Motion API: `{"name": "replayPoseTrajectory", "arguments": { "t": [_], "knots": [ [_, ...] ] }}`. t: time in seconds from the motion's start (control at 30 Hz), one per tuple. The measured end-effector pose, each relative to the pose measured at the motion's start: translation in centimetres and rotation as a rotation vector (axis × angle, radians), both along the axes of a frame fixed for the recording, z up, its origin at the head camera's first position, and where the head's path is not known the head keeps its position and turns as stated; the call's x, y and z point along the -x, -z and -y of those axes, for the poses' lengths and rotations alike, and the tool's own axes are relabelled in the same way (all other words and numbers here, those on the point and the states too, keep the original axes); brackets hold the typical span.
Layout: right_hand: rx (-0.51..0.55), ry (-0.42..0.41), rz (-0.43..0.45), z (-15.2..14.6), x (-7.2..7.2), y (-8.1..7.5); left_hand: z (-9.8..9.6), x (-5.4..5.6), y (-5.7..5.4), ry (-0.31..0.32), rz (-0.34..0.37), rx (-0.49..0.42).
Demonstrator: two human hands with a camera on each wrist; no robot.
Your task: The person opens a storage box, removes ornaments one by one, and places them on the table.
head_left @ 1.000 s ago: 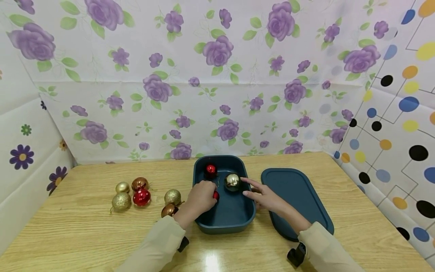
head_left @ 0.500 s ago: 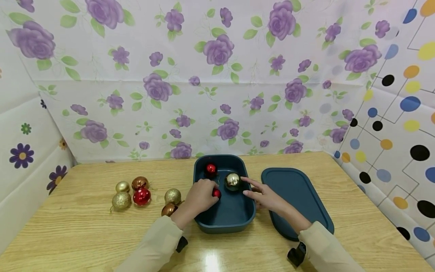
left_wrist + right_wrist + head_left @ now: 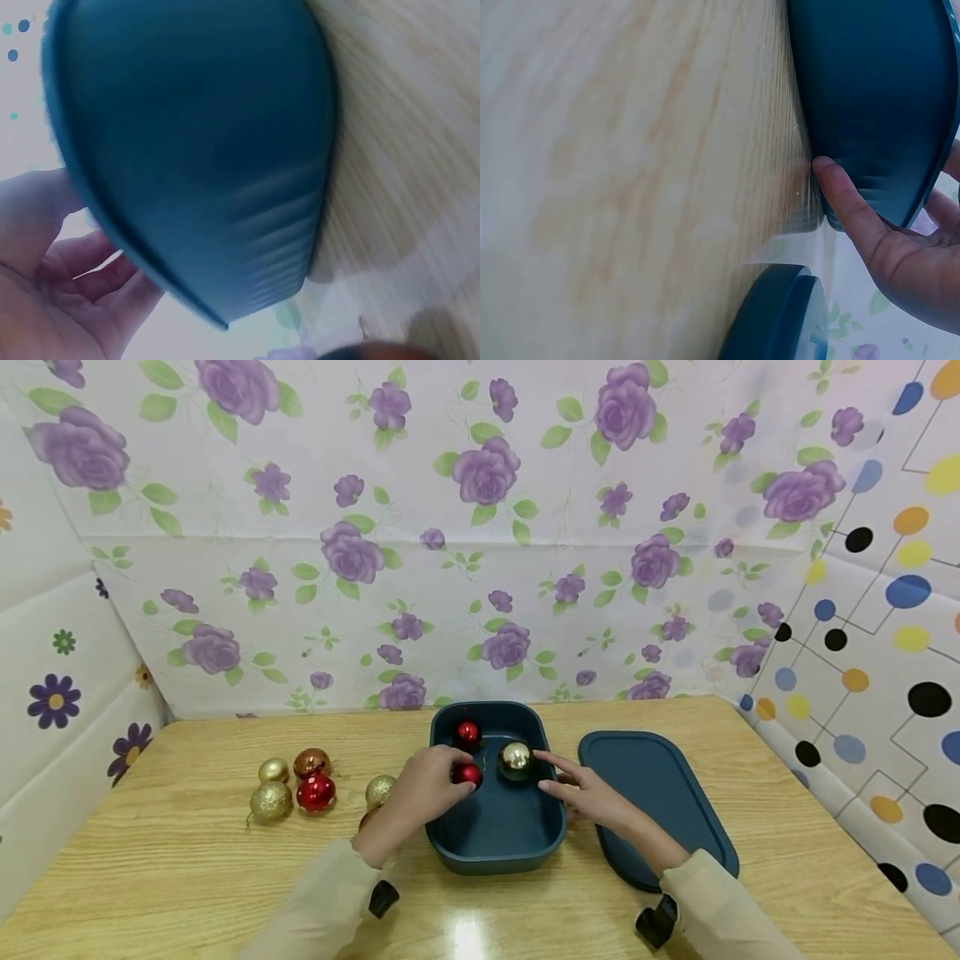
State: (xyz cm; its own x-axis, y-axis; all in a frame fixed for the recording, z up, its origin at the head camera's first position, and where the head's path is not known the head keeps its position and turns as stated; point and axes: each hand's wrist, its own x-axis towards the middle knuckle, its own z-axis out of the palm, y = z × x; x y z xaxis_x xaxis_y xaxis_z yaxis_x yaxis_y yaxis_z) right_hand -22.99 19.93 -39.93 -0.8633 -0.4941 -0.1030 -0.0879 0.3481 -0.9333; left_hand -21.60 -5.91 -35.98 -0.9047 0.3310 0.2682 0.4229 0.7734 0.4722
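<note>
Inside the dark blue box (image 3: 495,864), my left hand (image 3: 420,787) holds a small red bauble (image 3: 468,775) between fingers and thumb, close to the left wall. In the left wrist view that hand (image 3: 67,292) reaches over the rim, and the wall hides the bauble. A shiny gold bauble (image 3: 516,760) lies right of centre in the box; another red bauble (image 3: 468,732) is in the back left corner. My right hand (image 3: 588,793) rests at the right wall, index finger and thumb extended over the rim beside the gold bauble. One straight finger (image 3: 847,202) touches the outer wall.
The box's flat blue lid (image 3: 652,793) lies on the wooden table (image 3: 195,877) at right. At left are a red ball (image 3: 316,793), a copper ball (image 3: 312,763) and gold balls (image 3: 271,801). A glittery gold ball (image 3: 380,789) and a partly hidden copper one sit near my left wrist.
My left hand has shifted left and slightly back with the small red bauble, which now shows more between the fingers. The right hand and the gold bauble stay in place.
</note>
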Motion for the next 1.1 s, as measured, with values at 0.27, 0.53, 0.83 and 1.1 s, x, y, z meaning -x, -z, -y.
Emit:
{"name": "replayPoseTrajectory", "arguments": {
  "t": [0.27, 0.53, 0.83, 1.1],
  "knots": [
    [0.006, 0.011, 0.024, 0.3, 0.0, -0.1, 2.5, -0.8, -1.3, -0.058, -0.003, -0.085],
    [0.008, 0.0, 0.012, 0.3, 0.0, 0.0, 5.5, -1.1, -1.4, -0.051, -0.035, -0.181],
    [-0.004, 0.003, 0.005, 0.1, 0.0, 0.0, 4.2, -0.8, -1.6, -0.023, 0.023, -0.153],
    [-0.005, 0.006, 0.003, 0.1, -0.1, -0.1, 0.7, -0.6, -0.3, 0.228, 0.203, -0.039]
  ]
}}
